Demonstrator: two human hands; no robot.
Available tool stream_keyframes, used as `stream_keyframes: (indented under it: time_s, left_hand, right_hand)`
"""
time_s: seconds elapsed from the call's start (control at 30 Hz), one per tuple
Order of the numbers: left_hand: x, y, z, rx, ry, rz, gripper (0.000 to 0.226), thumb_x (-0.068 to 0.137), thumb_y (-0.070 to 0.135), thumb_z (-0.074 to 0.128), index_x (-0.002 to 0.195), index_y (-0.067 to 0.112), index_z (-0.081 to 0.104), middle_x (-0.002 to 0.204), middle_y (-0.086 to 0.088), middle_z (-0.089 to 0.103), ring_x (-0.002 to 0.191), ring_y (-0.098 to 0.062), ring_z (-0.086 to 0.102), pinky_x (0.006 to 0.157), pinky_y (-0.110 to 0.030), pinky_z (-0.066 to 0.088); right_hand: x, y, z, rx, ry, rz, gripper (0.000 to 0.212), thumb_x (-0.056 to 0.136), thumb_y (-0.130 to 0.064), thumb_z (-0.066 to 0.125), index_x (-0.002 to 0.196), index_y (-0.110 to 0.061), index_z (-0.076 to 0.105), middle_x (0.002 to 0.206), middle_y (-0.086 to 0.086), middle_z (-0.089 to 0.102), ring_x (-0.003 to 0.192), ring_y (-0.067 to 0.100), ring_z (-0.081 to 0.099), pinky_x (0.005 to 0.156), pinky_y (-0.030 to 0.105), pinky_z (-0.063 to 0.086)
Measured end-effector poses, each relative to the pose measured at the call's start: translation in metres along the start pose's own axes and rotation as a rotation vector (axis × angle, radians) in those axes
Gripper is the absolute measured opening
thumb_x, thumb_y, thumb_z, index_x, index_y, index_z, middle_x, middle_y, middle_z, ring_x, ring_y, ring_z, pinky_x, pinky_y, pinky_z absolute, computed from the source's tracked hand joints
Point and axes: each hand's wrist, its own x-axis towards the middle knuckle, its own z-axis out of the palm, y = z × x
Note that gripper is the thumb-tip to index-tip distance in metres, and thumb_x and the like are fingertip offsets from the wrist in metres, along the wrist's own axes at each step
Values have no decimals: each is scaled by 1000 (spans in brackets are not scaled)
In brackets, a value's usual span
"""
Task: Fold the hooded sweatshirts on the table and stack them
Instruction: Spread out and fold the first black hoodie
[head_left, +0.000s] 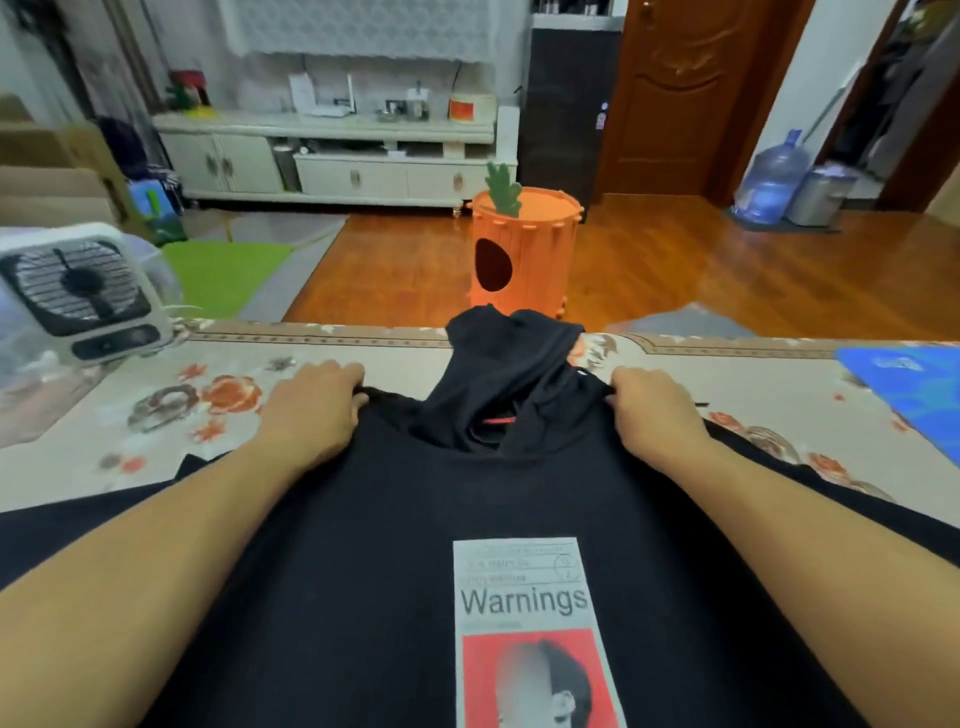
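Sweatshirt (415, 519) shoulders pinched by left hand (317, 410) and right hand (654, 415).

A black hooded sweatshirt (415, 519) lies spread flat, front up, between and beneath both hands; its crumpled hood (509, 358) lies just beyond them, a "Warnings" print (524, 597) nearer.

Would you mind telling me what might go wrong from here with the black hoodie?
The hood lies bunched at the table's far edge and may slip over it or fold in crooked. The left hand and right hand pinch only the shoulders, so the black hoodie may crease.
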Motion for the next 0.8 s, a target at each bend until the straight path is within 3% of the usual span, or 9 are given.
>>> stream_keyframes:
  time_s: [0.2,0.27,0.33,0.4,0.53,0.6,0.67,0.8]
  left_hand:
    - [87,19,-4,-7,172,-141,17,104,28,47,114,16,54,119,-19,57,111,-42,54,84,-49,43]
    - [96,35,-2,39,146,-209,25,103,27,48,126,16,47,130,-20,50,121,-42,47,94,-52,40]
    - [84,49,4,57,55,-224,46,103,37,44,144,20,34,149,-21,34,135,-43,34,109,-56,31]
    - [53,62,11,24,-1,-121,56,104,48,32,156,30,21,164,-17,13,148,-41,14,120,-56,14]
    - [-48,70,0,-76,-175,-45,59,103,61,19,159,45,11,170,-3,-6,155,-32,-6,124,-51,0]
    - [-101,53,-9,-35,-207,-80,60,101,63,19,159,47,9,170,-2,-5,155,-31,-5,124,-50,3]
    - [-155,25,-21,30,-188,-144,61,100,63,22,159,46,14,170,-5,2,154,-34,3,124,-50,10]
    - [-281,-16,-41,24,-261,-306,65,100,65,21,160,41,17,169,-10,7,153,-37,8,124,-51,13]
  right_hand:
    - [78,4,6,-84,262,63,9,100,-17,51,92,-12,52,98,19,63,94,42,57,67,43,39]
    - [91,1,3,-146,238,79,16,101,-23,51,104,-7,53,109,23,59,102,43,52,78,47,44]
    - [89,-1,6,-131,94,169,35,101,-35,49,125,-9,49,127,24,51,116,43,46,94,50,42]
    - [68,-13,12,-123,16,130,53,100,-44,44,143,-13,40,142,24,42,125,45,41,104,52,35]
    - [-5,-59,13,-32,-67,-199,66,94,-52,26,147,-18,46,152,24,39,134,49,38,110,60,32]
    - [-46,-78,8,-80,-244,-266,62,96,-56,23,152,-30,31,161,15,21,145,44,21,117,55,22]
    - [-86,-88,0,-68,-356,-309,59,95,-59,22,149,-34,29,157,9,20,144,41,21,117,52,21]
    - [-168,-75,-24,-67,-342,-262,56,100,-57,25,151,-36,27,159,5,23,143,37,23,117,50,23]
